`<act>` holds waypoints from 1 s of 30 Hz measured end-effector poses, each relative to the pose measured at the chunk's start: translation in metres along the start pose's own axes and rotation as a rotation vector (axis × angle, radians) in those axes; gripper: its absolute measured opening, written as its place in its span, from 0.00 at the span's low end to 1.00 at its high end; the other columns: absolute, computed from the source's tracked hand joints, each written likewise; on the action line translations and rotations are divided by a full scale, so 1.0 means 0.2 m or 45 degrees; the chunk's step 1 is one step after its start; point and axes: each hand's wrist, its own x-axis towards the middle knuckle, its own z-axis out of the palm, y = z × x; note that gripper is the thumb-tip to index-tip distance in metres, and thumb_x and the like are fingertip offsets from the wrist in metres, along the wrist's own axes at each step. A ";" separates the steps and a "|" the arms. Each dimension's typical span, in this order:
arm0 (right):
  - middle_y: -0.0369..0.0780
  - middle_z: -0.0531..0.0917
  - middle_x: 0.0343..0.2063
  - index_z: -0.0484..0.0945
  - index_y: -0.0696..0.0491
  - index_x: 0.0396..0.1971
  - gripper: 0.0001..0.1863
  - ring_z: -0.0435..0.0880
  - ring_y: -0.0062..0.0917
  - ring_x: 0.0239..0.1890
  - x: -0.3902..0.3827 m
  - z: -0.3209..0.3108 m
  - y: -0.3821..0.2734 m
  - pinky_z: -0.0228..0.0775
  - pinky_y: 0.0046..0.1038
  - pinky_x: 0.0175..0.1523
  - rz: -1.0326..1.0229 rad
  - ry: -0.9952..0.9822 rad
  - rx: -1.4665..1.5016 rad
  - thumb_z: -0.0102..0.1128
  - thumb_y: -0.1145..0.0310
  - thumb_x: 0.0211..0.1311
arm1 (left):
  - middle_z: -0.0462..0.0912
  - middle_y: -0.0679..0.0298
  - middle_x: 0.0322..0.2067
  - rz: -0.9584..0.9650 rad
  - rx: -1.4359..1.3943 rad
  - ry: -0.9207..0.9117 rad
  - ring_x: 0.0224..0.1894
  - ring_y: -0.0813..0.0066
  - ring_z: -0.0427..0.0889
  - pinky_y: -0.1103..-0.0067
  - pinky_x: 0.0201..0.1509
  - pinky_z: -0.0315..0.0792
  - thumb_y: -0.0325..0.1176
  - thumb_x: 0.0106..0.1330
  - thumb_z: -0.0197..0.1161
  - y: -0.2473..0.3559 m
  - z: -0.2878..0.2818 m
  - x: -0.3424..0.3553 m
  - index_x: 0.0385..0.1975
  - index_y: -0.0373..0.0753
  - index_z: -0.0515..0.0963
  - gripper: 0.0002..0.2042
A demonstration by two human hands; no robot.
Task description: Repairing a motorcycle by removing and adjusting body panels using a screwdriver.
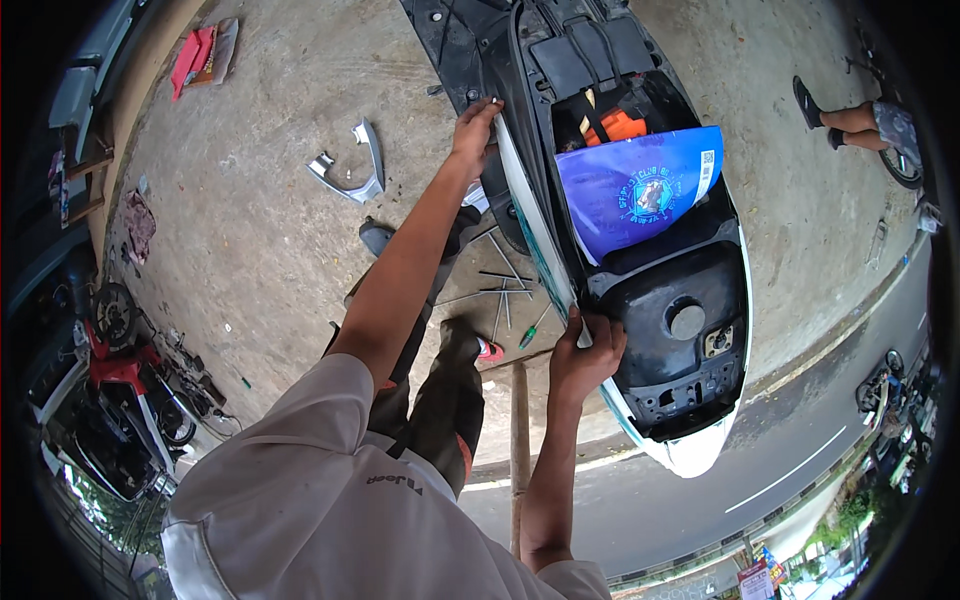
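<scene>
A scooter stands before me without its seat. Its long white and teal side panel [532, 220] runs along the side nearest me. My left hand [477, 128] is closed on the panel's front end, with the arm stretched out. Farther back, my right hand [590, 352] is closed over the panel's upper edge, beside the black fuel tank [650, 300] with its round grey cap [687, 321]. A blue-purple printed packet [630, 190] lies over the open storage well, partly covering an orange item [616, 127].
Several metal tools [506, 291] and a green-handled screwdriver [529, 336] lie near my feet. A silver curved grab rail [375, 170] rests on the concrete. A wooden pole [520, 450] is near my right arm. Another person's legs [850, 127] show at right, a red motorcycle [120, 368] at left.
</scene>
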 end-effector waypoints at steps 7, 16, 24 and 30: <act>0.42 0.74 0.22 0.77 0.56 0.22 0.06 0.74 0.39 0.28 0.00 0.02 -0.01 0.63 0.37 0.30 -0.028 0.026 -0.080 0.64 0.71 0.48 | 0.77 0.62 0.41 -0.089 -0.028 -0.136 0.42 0.69 0.77 0.69 0.47 0.72 0.37 0.61 0.57 0.02 -0.14 0.08 0.44 0.39 0.74 0.14; 0.42 0.74 0.22 0.79 0.57 0.25 0.03 0.74 0.36 0.26 -0.02 0.08 0.00 0.64 0.34 0.29 -0.142 0.140 -0.063 0.62 0.77 0.48 | 0.77 0.61 0.36 -0.160 0.355 -0.260 0.40 0.67 0.77 0.67 0.48 0.70 0.45 0.60 0.54 0.15 -0.10 0.14 0.36 0.41 0.70 0.13; 0.41 0.73 0.22 0.79 0.59 0.28 0.06 0.72 0.33 0.25 -0.01 0.08 0.06 0.62 0.31 0.28 -0.263 0.077 0.051 0.60 0.82 0.47 | 0.74 0.55 0.38 -0.146 0.362 -0.313 0.41 0.59 0.77 0.63 0.43 0.75 0.42 0.61 0.52 0.17 -0.06 0.09 0.36 0.35 0.69 0.15; 0.41 0.72 0.23 0.79 0.55 0.30 0.10 0.70 0.35 0.25 -0.03 0.10 0.06 0.61 0.34 0.29 -0.245 0.035 -0.023 0.57 0.79 0.44 | 0.74 0.56 0.36 -0.159 0.445 -0.358 0.40 0.59 0.78 0.63 0.42 0.78 0.41 0.60 0.54 0.19 -0.10 0.12 0.39 0.33 0.70 0.16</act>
